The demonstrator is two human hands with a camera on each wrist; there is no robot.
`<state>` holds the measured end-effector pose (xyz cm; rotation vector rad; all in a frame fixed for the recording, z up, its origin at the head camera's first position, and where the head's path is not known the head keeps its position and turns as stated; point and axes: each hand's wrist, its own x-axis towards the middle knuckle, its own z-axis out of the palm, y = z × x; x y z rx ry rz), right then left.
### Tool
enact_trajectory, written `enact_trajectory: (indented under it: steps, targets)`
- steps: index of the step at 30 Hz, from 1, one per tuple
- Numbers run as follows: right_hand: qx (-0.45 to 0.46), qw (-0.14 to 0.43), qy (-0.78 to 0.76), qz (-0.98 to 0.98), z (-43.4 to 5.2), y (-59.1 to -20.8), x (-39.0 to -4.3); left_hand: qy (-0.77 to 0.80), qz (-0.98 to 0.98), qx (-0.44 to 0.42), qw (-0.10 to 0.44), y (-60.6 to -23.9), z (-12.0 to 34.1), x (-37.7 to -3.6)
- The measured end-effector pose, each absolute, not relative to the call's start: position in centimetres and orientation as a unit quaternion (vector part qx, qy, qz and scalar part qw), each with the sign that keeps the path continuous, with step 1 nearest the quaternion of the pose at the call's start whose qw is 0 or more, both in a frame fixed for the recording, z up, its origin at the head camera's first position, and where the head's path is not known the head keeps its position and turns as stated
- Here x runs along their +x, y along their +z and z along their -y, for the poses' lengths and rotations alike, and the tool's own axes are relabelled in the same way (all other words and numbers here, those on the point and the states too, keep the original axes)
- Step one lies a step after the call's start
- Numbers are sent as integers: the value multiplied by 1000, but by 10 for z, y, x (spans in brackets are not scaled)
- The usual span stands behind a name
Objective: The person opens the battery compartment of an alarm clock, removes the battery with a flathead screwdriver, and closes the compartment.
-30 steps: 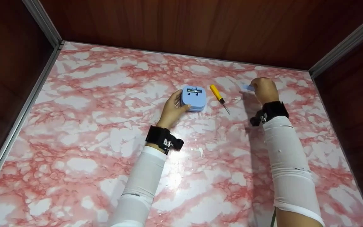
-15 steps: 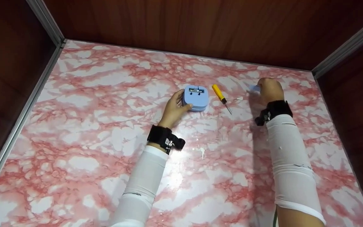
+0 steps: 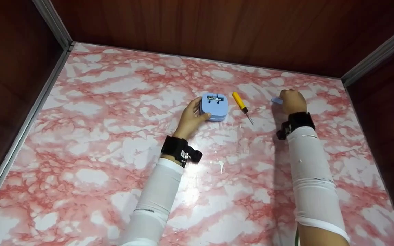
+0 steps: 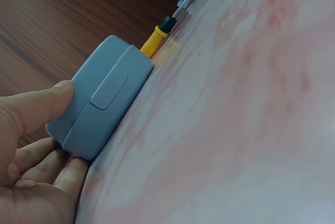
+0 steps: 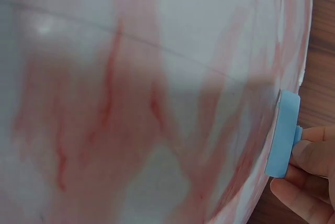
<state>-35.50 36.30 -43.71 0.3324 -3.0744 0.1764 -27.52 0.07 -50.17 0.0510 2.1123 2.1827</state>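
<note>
A light blue rounded box (image 3: pixel 213 107) lies on the pink marble tabletop (image 3: pixel 115 136), its open slot facing up. My left hand (image 3: pixel 191 119) grips its left side, thumb on the near edge; the left wrist view shows the box (image 4: pixel 102 96) between thumb and fingers. A yellow-handled screwdriver (image 3: pixel 241 105) lies just right of the box, also visible in the left wrist view as the screwdriver (image 4: pixel 157 36). My right hand (image 3: pixel 292 100) pinches a small blue cover piece (image 3: pixel 276 100) further right, held just above the table; the right wrist view shows this cover (image 5: pixel 282 133) at my fingertips (image 5: pixel 309 150).
Dark wooden walls (image 3: pixel 197 30) enclose the table on three sides, with metal corner strips (image 3: pixel 51 24) at left and right. A thin wire or spring (image 3: pixel 260 108) lies by the screwdriver's tip.
My right hand with the blue cover has drawn slightly nearer and right. The left hand and box stay put; the head view has shifted a little.
</note>
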Motion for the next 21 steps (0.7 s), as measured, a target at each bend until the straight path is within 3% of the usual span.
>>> enact_trajectory:
  steps: [21]
  targets:
    - [121,13,49,991,-364,-449,-358,726,-685,12,56,-502,-1,-276]
